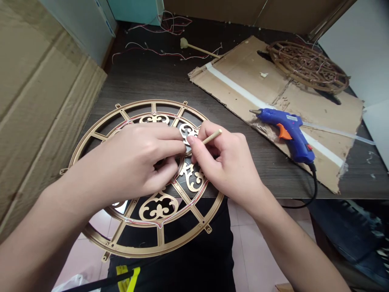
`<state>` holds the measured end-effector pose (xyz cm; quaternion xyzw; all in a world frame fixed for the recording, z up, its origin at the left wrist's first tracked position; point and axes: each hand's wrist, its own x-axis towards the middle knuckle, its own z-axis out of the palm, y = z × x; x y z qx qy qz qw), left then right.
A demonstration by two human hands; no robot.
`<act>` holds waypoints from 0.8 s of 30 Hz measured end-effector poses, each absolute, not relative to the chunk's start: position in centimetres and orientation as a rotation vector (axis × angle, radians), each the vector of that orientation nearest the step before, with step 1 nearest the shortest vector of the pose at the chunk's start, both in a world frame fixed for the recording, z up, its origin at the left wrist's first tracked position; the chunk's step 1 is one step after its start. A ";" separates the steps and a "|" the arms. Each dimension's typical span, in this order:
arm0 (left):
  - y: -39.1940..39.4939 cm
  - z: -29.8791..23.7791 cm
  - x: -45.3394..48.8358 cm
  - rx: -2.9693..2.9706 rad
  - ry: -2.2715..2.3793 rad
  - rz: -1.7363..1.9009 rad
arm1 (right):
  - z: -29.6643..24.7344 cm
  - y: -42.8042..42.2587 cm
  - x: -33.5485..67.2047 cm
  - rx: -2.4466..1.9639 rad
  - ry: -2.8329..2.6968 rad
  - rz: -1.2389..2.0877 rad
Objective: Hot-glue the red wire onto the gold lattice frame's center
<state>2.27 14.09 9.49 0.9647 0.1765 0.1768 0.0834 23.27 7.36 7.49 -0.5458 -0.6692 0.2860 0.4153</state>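
A round gold-coloured openwork frame (160, 247) with scrollwork lies tilted, its far part on the dark table and its near part over my lap. Red and white wire (185, 213) runs round its inner ring. My right hand (226, 162) pinches a thin wooden stick (213, 137), whose upper end sticks out past the thumb; its lower end is hidden by my fingers. My left hand (142, 156) rests over the frame's middle, fingers curled and pinched close to the right fingertips. Whatever the left fingers hold is hidden.
A blue glue gun (287, 127) lies on a cardboard sheet (253, 61) at right, its cord hanging over the table edge. Behind it sits a second openwork frame (310, 67). Loose wires (164, 52) and a stick with a blob on its end (197, 48) lie farther back.
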 end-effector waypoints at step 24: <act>13.7 9.3 1.5 2.880 0.581 0.634 | 6.9 7.1 23.3 -1.408 -1.713 0.528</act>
